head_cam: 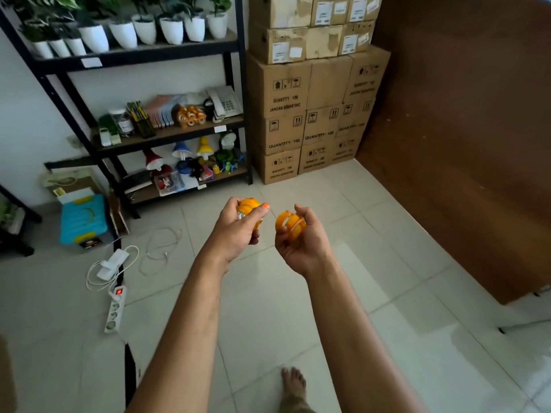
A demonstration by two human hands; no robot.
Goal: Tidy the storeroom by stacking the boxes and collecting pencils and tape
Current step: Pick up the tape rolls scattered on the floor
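Both hands are full: the left hand (235,225) curls its fingers round a cluster of small orange-cored rolls of clear tape (250,207), and the right hand (301,242) grips a second bunch of the same orange tape rolls (289,222), held out at mid-height over the pale tiled floor (298,308). More matching rolls already sit in a heap of orange tape (191,115) on the middle board of the black metal shelf rack (167,135), beside a black mesh cup of pencils (140,119). My reading is that these handfuls belong with that heap. To do it well, carry them level, set one handful down fully before loosening the other, and nest them against the heap so none roll off the edge. The stacked brown cardboard cartons (307,120) stand just right of the rack
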